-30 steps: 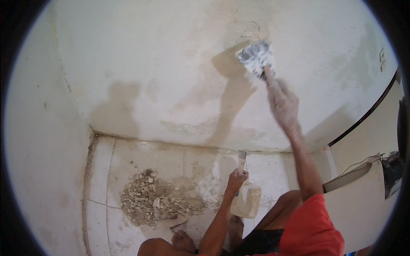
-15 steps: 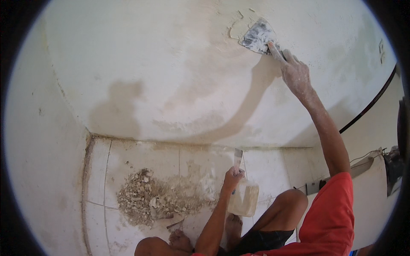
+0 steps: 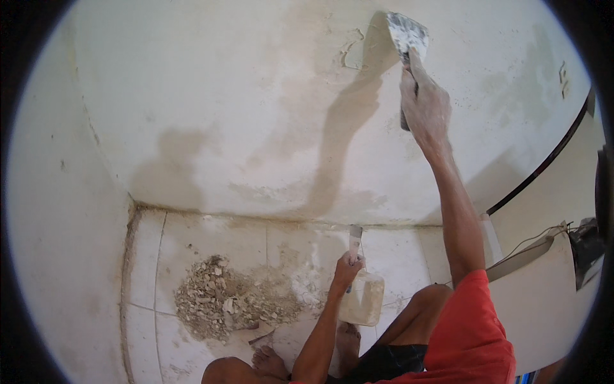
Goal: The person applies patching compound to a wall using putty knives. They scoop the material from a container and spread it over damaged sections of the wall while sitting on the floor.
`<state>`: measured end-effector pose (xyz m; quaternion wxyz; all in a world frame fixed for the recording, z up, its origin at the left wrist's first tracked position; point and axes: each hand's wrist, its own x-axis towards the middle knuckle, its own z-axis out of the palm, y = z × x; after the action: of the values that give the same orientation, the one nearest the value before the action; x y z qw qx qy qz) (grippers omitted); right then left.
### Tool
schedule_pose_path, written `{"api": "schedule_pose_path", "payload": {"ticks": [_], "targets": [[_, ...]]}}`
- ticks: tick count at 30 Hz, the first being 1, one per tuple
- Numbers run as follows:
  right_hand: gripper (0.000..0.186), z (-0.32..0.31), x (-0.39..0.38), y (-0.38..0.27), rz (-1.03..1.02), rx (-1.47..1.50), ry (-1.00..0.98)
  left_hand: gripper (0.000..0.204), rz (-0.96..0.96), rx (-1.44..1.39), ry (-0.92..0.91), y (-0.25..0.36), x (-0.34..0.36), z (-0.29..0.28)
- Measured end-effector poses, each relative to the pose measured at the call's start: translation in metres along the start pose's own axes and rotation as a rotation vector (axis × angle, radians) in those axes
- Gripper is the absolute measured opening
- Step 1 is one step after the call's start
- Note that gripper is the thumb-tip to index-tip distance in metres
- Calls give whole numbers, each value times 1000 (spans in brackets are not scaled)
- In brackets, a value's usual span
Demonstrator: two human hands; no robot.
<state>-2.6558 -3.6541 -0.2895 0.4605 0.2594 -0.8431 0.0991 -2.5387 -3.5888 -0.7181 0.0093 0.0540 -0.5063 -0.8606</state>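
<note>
My right hand (image 3: 427, 105) grips the dark handle of a wide putty knife (image 3: 409, 33), its blade smeared with white putty and pointing up. The blade's shadow falls to its left, so it seems to stand off the wall. A ridged patch of wet putty (image 3: 352, 50) sticks to the wall (image 3: 256, 83) left of the blade. Low down, my left hand (image 3: 349, 269) is closed round a narrow putty knife (image 3: 355, 235), blade upward. Just below that hand is a cream, putty-stained rectangular container (image 3: 363, 299); whether the fingers also hold it, I cannot tell.
A heap of plaster rubble (image 3: 224, 294) lies on the tiled floor (image 3: 144, 256) near my feet. The left side wall (image 3: 57, 211) meets the wall in a corner. Loose wires (image 3: 534, 246) and a pale panel (image 3: 543, 301) stand at the right.
My right hand has drawn the wide putty knife off the putty patch, up and right, and turned its blade upward. The left hand has barely moved.
</note>
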Motion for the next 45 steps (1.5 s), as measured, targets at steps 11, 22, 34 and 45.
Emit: {"api": "schedule_pose_path", "payload": {"ticks": [11, 22, 34, 45], "targets": [[65, 75, -69, 11, -103, -12, -109, 20, 9, -31, 20, 0, -6, -4], [56, 70, -155, 18, -24, 286, -230, 20, -1, 7, -2, -3, -6, -9], [59, 86, -94, 12, 12, 134, -196, 24, -17, 1, 0, 9, -12, 9], [59, 49, -111, 17, 5, 111, -168, 22, -34, -103, 60, 8, -18, 5]]}}
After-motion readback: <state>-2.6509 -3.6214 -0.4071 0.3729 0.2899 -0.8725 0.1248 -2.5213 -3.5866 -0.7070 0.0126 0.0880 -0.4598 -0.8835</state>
